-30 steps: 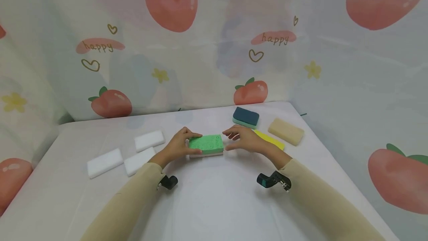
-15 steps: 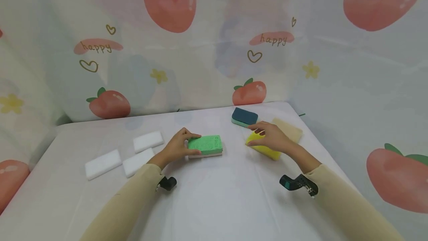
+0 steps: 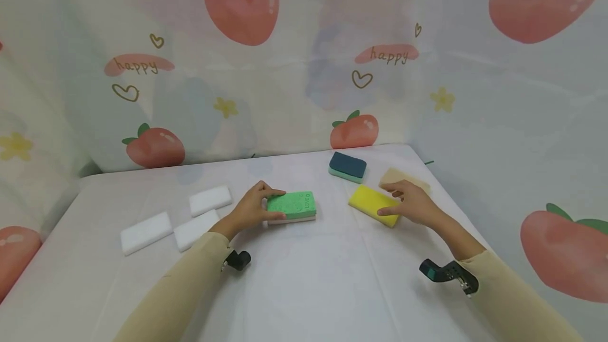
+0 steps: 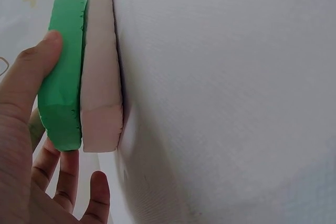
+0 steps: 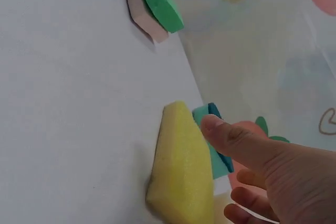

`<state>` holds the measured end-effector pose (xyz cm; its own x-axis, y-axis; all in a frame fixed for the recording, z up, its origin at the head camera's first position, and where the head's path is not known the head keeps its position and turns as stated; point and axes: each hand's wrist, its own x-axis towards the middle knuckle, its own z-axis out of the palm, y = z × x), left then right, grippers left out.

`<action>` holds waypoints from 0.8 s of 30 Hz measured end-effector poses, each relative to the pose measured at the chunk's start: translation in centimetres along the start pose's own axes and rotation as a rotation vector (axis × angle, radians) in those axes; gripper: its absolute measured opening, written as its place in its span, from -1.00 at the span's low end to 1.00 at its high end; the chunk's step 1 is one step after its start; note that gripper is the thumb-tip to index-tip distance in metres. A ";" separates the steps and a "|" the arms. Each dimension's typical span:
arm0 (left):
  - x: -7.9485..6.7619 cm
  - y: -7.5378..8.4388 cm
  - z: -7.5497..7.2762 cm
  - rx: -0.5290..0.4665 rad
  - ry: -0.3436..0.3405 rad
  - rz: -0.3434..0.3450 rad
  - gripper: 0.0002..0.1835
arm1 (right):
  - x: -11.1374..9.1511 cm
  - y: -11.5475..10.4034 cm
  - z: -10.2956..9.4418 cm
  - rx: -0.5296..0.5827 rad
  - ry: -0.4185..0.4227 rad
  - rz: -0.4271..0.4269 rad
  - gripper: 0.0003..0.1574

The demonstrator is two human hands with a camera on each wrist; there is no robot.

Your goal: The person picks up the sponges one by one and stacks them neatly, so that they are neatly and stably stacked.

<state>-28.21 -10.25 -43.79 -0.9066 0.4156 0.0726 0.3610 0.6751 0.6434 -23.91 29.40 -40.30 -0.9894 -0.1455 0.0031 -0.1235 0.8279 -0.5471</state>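
In the head view, a green sponge lies flat on a pale pink sponge at the middle of the table. My left hand holds the green sponge, thumb on the near side and fingers on the far side. Over the right end of a yellow sponge hovers my right hand, thumb and fingers apart. The right wrist view shows the thumb close above the yellow sponge; contact cannot be made out. Behind that hand a beige sponge is partly hidden.
A dark blue and teal sponge sits behind the yellow one. Several white sponges lie at the left of the white-covered table. A printed curtain encloses the back and sides.
My right hand has left the side of the green sponge and moved right to the yellow sponge, which is now largely uncovered. The left hand keeps its hold in place.
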 end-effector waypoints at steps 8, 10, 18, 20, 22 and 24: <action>0.1 -0.1 0.1 0.003 0.004 0.003 -0.29 | -0.2 1.5 0.8 0.024 0.002 0.041 0.06; 0.1 -0.1 0.1 0.007 0.006 0.009 -0.29 | -0.2 1.7 1.0 0.026 0.003 0.044 0.08; 0.1 0.0 0.1 0.010 0.003 -0.007 -0.29 | -0.3 1.7 1.6 0.021 0.021 0.042 0.10; 0.1 0.0 0.1 0.007 0.000 -0.011 -0.29 | -0.3 1.8 1.7 0.015 0.024 0.045 0.09; 0.0 0.0 0.1 0.005 0.000 -0.012 -0.29 | -0.3 1.8 1.8 0.012 0.026 0.048 0.08; 0.0 0.0 0.2 0.005 0.001 -0.015 -0.29 | -0.3 1.9 2.0 0.011 0.028 0.050 0.07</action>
<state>-28.17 -10.13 -43.89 -0.9122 0.4047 0.0635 0.3481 0.6842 0.6408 -23.72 29.97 -42.98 -0.9960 -0.0890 -0.0015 -0.0731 0.8278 -0.5562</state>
